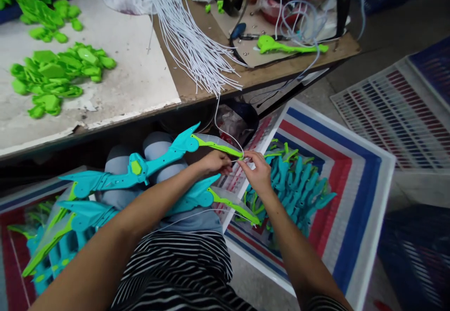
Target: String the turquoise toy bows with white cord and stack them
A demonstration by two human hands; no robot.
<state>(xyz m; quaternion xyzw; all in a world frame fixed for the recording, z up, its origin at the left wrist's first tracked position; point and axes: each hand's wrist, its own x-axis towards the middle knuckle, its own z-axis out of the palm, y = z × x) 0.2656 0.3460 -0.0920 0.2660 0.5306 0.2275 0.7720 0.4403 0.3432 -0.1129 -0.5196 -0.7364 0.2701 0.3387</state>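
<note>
A turquoise toy bow (pixel 160 161) with lime-green limbs lies across my lap. Its right-hand green limb tip (pixel 236 152) sits between my hands. A white cord (pixel 218 118) hangs from the table and runs to that tip. My left hand (pixel 216 162) is closed, pinching the cord just left of the tip. With thumb and forefinger together, my right hand (pixel 257 170) grips the cord at the tip; the exact knot or hole is too small to tell. Nearer my body, a second turquoise bow (pixel 197 196) lies partly hidden under my left forearm, its cord strung along it.
Bundled white cords (pixel 197 43) hang over the edge of the table (pixel 140 62). Lime-green parts (pixel 56 69) are heaped on its left. A striped crate (pixel 365 161) holding turquoise bows stands at right, another striped container (pixel 14 236) at left. A green limb (pixel 288 47) lies near a tablet.
</note>
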